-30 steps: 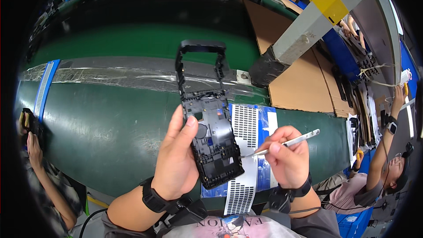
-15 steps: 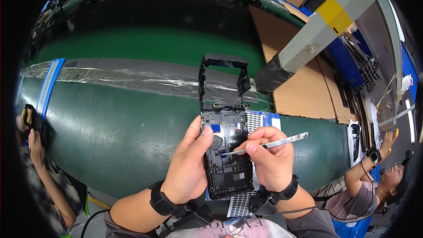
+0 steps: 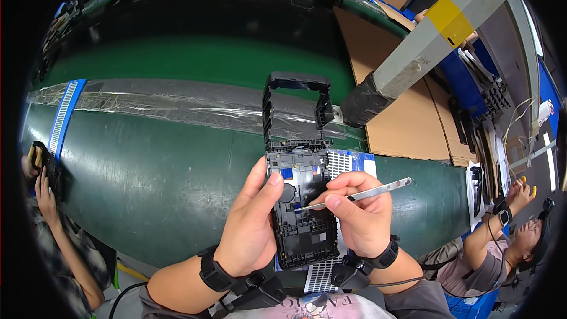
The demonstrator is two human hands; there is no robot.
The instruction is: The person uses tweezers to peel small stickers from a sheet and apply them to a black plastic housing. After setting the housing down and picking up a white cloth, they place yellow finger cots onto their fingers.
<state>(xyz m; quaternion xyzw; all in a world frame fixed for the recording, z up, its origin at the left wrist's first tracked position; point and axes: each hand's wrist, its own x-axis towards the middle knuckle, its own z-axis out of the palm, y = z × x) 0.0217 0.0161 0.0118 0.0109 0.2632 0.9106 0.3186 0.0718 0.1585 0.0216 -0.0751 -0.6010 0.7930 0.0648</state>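
Note:
A long black plastic housing [image 3: 307, 233], with an open frame at its far end, is held upright over the table. My left hand [image 3: 251, 218] is closed on its left edge, the thumb lying along the inner face. Between thumb and fingers of my right hand [image 3: 363, 212] is a pair of metal tweezers [image 3: 384, 189]. Their tip touches a small blue piece [image 3: 297, 207] in the middle of the housing. Another blue patch [image 3: 286, 173] shows higher up. Beneath the housing lies a blue-edged sheet with white label strips [image 3: 342, 164], partly covered.
A grey post [image 3: 413, 53] with a yellow band rises at the right, beside cardboard sheets [image 3: 407, 118]. Another blue-edged sheet [image 3: 64, 115] lies at the left on the green table [image 3: 159, 159]. Co-workers sit at both sides; the left one's hands hold a black part [image 3: 52, 171].
The housing has shifted slightly left in my hands, and the tweezers have moved with it. The tip stays at the blue piece. The co-worker at the right has brought their raised hands closer together.

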